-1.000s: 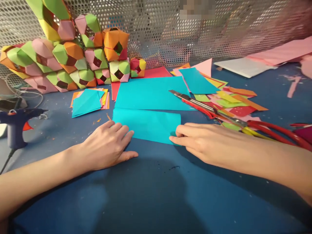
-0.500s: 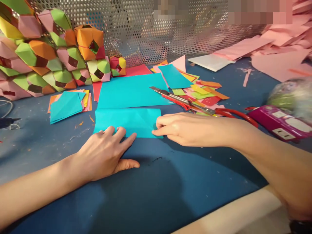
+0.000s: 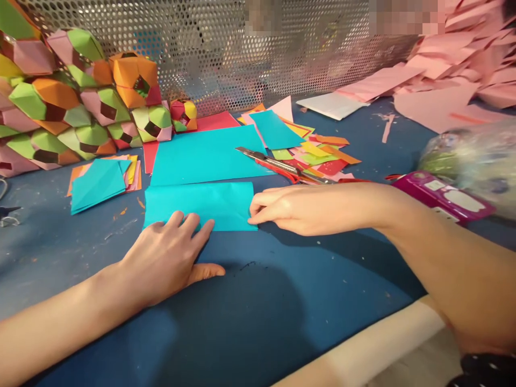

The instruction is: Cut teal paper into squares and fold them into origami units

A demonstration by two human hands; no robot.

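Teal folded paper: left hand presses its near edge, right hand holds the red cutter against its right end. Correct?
Not quite. In the head view the right hand holds no tool; its bare fingertips touch the right end of the teal folded paper. The red cutter lies untouched behind it, partly on the larger teal sheet. The left hand does press the near edge.

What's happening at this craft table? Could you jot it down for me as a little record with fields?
Left hand: flat, fingertips on the folded teal paper
Right hand: touching that paper's right edge
Behind the paper: larger teal sheet, utility knife
Far left: stacked paper cubes
Surface: blue mat
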